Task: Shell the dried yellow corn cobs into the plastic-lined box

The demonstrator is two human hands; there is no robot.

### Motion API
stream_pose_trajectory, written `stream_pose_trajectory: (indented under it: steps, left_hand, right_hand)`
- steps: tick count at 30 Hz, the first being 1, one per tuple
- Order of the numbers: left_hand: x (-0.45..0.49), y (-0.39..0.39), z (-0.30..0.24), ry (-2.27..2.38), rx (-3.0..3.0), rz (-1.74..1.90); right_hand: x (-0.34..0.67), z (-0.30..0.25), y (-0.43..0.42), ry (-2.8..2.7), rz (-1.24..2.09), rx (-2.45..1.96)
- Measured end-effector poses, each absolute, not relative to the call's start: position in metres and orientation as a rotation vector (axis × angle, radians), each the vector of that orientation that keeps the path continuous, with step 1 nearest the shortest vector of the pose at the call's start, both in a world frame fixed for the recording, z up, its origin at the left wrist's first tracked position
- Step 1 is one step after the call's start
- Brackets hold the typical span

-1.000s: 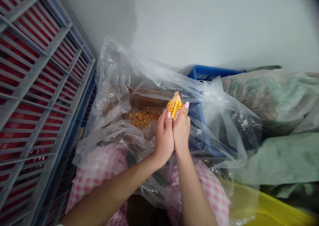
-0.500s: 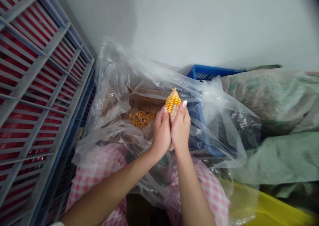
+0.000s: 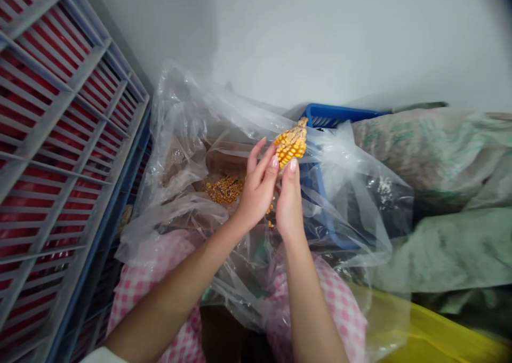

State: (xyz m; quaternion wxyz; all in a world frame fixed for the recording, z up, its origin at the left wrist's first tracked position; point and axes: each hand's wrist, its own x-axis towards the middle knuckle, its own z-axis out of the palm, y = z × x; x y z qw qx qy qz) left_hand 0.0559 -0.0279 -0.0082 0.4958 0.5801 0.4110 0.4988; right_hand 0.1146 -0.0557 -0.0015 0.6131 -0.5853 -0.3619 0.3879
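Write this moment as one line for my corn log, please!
left hand: on corn cob | right hand: on same cob | below: loose kernels inside clear plastic bag

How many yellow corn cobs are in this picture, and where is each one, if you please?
1. The partly shelled yellow corn cob is held between the left hand and right hand, in front of the clear plastic bag. More may be hidden inside the bag.

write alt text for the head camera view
A left hand and right hand hold a partly stripped yellow corn cob over loose golden kernels inside a clear plastic bag, beside a grey slatted crate.
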Motion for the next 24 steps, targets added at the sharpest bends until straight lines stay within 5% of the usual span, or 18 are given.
stream_pose_trajectory:
  steps: [11, 24]
  left_hand:
    - [0.049, -0.021, 0.002, 0.793, 1.363, 1.04]
    - [0.059, -0.041, -0.018, 1.061, 1.197, 1.168]
  right_hand:
    - [0.11, 0.003, -0.058, -0.646, 0.846, -1.253]
    - [0.108, 0.0, -0.061, -0.903, 0.75, -1.721]
